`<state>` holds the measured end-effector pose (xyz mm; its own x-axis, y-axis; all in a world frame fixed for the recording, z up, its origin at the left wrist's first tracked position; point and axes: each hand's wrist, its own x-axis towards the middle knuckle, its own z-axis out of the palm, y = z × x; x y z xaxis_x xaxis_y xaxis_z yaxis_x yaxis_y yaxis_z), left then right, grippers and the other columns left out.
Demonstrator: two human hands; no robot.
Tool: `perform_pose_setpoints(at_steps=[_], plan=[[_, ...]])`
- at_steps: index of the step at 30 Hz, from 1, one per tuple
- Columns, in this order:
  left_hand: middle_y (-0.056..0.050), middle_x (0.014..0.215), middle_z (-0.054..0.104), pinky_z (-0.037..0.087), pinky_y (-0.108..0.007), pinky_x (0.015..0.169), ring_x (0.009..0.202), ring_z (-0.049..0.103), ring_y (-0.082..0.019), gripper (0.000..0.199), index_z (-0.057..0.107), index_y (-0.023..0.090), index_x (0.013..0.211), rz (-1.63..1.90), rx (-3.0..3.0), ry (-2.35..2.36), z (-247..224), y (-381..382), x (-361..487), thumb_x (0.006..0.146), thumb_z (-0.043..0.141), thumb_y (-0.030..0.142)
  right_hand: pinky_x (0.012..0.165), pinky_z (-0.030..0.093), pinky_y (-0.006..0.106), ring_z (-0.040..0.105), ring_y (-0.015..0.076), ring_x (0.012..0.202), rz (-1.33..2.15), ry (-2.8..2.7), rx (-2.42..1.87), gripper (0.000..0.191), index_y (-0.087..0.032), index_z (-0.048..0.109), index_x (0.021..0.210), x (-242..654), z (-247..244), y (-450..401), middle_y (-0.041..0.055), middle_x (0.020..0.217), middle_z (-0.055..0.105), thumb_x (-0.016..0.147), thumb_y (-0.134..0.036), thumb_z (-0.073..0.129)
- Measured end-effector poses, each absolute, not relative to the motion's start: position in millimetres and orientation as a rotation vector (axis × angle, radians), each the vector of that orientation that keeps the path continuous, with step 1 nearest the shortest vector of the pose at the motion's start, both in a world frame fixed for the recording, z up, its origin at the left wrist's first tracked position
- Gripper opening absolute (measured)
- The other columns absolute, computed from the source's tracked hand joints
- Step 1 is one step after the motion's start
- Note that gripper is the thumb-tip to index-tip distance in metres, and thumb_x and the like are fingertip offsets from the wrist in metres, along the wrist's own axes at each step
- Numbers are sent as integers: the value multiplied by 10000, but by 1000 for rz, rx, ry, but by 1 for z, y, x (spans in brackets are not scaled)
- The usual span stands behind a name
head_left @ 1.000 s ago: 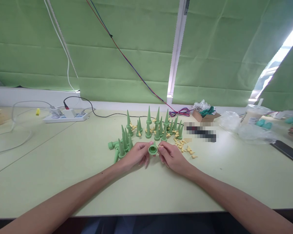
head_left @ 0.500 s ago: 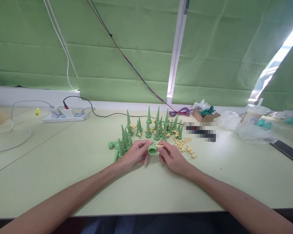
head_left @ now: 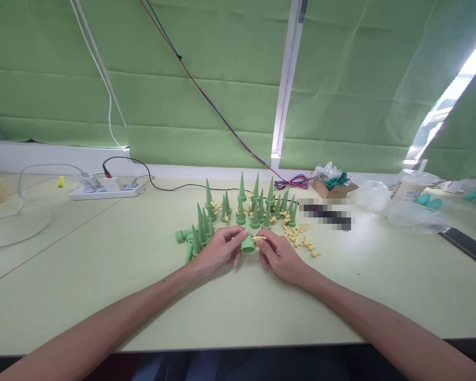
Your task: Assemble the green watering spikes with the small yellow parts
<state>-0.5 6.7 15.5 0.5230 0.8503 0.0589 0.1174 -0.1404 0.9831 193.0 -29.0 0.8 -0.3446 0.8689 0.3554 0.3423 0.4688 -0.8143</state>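
Observation:
My left hand (head_left: 228, 246) is closed on a green plastic plant-watering spike (head_left: 247, 243), whose point is up and whose hollow round base faces down and slightly toward me. From the other side, my right hand (head_left: 275, 251) pinches a small yellow valve piece (head_left: 258, 238) against the spike's side. How far the valve sits in the spike I cannot tell. Behind the hands stand several green spikes (head_left: 241, 190), many with yellow valves on them. More spikes (head_left: 189, 246) lie beside my left hand. Loose yellow valves (head_left: 307, 243) are scattered beyond my right hand.
A power strip (head_left: 107, 191) with plugs and cables sits at the back left. Coiled red and blue wire (head_left: 291, 182), a small cardboard box (head_left: 333, 191), a plastic-lidded cup (head_left: 408, 188) and a dark phone (head_left: 468, 246) lie to the right. A pixelated dark object (head_left: 327, 216) is nearer the middle.
The spike in my left hand has tipped more upright, so its open base no longer faces me fully and its pointed length shows. The right hand has stayed nearly still with the yellow valve.

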Motion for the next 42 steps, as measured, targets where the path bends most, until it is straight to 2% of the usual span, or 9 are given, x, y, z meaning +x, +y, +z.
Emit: perform_pose_setpoints(at_steps=[19,35,42], plan=[[65,464,485,346,-194,424,403,429,-83,341,540,183,794,818,1798,893,16,4,-2,917,532,501,537,379,231,461,119,468,849,-1879,-1039,318,-228,438,811,193,1,-29,-68,502,485,1019,-450,345],[76,460,424,306,-211,428,426,367,-91,291,491,200,810,861,1845,874,21,-1,-1,903,556,468,531,370,240,447,124,457,819,-1882,-1061,322,-227,431,784,192,1,-29,-67,480,474,1015,-438,357],[51,597,412,323,-212,423,460,417,-79,308,521,185,781,906,1858,855,23,-2,1,884,573,471,528,356,254,461,132,469,790,-1881,-1072,349,-229,428,767,193,1,-29,-56,493,485,1011,-466,350]])
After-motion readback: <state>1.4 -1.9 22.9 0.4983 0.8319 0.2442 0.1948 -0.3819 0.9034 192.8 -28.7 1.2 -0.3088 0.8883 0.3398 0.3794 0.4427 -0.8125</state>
